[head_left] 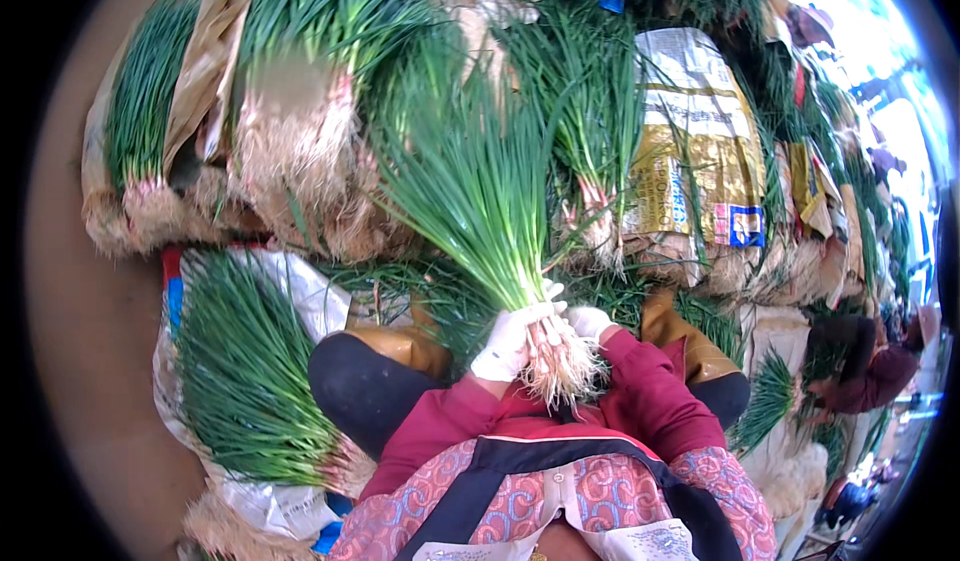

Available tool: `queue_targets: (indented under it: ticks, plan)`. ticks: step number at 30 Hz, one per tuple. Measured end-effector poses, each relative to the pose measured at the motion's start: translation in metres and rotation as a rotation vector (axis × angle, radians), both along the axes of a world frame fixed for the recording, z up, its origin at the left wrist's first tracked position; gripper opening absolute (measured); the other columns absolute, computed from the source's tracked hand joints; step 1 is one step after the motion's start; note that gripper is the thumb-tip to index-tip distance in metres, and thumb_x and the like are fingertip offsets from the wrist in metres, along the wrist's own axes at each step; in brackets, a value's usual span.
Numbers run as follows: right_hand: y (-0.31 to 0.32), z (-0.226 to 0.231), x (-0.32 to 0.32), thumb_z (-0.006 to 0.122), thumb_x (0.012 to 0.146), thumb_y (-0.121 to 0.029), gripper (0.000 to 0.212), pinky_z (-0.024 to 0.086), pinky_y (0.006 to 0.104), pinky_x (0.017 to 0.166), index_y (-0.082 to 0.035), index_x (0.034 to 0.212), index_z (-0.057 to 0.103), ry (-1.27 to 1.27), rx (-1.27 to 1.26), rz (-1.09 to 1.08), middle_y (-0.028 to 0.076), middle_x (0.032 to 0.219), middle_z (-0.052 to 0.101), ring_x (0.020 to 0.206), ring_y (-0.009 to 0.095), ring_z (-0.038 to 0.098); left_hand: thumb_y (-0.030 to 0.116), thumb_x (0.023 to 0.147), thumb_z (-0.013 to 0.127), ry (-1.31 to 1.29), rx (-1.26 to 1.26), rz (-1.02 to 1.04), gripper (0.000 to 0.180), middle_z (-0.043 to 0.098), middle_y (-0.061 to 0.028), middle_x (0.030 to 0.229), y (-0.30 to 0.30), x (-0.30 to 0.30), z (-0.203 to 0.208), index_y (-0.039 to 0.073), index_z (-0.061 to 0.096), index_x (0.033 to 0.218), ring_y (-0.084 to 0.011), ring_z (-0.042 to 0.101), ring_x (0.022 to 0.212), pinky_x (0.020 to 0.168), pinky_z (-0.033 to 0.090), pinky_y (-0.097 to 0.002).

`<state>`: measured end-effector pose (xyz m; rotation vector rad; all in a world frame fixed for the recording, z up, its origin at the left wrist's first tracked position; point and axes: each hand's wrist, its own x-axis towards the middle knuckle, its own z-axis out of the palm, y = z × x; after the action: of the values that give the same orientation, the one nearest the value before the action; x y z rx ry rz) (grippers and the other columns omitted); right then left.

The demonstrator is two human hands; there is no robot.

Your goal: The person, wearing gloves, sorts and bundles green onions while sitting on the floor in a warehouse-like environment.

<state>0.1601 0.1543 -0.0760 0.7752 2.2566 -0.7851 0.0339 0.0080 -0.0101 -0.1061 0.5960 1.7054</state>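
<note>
A big bunch of green onions (pixel 490 201) stands tilted in front of me. Its green leaves fan away toward the far left, and its pale roots hang toward my lap. My left hand (pixel 507 343), in a white glove, wraps round the stems just above the roots. From the other side, my right hand (pixel 590 323), also gloved, is closed against the bunch, its fingertips partly hidden by the stems. To my left, a loose pile of green onions (pixel 255 381) lies on a white sack (pixel 310 286).
Large rooted bundles (pixel 300 111) line the far side. A white-and-yellow woven sack (pixel 695 151) covers one bundle. Loose green leaves (pixel 450 296) litter the ground around my bent knees. At the right, another person (pixel 870 376) works beside a small bunch (pixel 768 401).
</note>
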Motion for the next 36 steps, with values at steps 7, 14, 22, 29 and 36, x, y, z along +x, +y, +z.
queue_targets:
  ticks: [7,14,22,29,36]
  plan:
    - [0.066,0.080,-0.049,0.055,0.085,-0.030,0.029,0.049,0.0366,0.074,-0.008,0.102,0.064,0.794,0.412,-0.441,0.014,0.089,0.065,0.081,0.030,0.063,0.011,0.080,0.057,-0.095,0.052,-0.178,0.053,0.060,-0.0165,0.105,0.003,0.003,-0.018,-0.002,0.043,0.129,-0.0281,0.065,0.079,0.075,0.053,-0.0414]
    - [0.145,0.041,-0.083,0.058,0.083,-0.033,0.027,0.049,0.0371,0.067,-0.007,0.086,0.064,0.309,0.625,-0.383,0.016,0.078,0.064,0.073,0.033,0.061,0.004,0.073,0.063,-0.110,0.096,-0.125,0.058,0.055,-0.0054,0.092,0.009,-0.001,0.000,0.004,0.041,0.127,-0.0196,0.059,0.081,0.074,0.053,-0.0388]
    - [0.068,0.087,-0.028,0.055,0.089,-0.026,0.023,0.048,0.0275,0.059,-0.005,0.092,0.066,0.784,0.082,-0.466,0.007,0.073,0.065,0.062,0.016,0.060,-0.001,0.070,0.062,-0.179,0.143,-0.056,0.049,0.052,-0.0040,0.090,0.007,-0.008,0.004,0.007,0.046,0.115,-0.0199,0.056,0.084,0.078,0.051,-0.0418]
    - [-0.026,0.053,0.065,0.055,0.081,-0.027,0.021,0.050,0.0396,0.070,-0.012,0.088,0.068,-0.139,-0.033,0.348,0.014,0.086,0.065,0.079,0.031,0.063,0.001,0.072,0.062,-0.178,0.226,-0.040,0.048,0.051,-0.0030,0.090,0.003,-0.010,0.018,0.010,0.045,0.116,-0.0213,0.056,0.086,0.078,0.051,-0.0445]
    - [0.092,0.068,-0.039,0.053,0.086,-0.021,0.023,0.050,0.0354,0.071,-0.008,0.100,0.065,0.833,0.556,-0.464,0.017,0.090,0.065,0.082,0.030,0.064,0.000,0.071,0.062,-0.200,0.197,-0.079,0.048,0.052,-0.0034,0.090,0.005,-0.009,0.021,0.010,0.046,0.116,-0.0207,0.056,0.085,0.078,0.051,-0.0436]
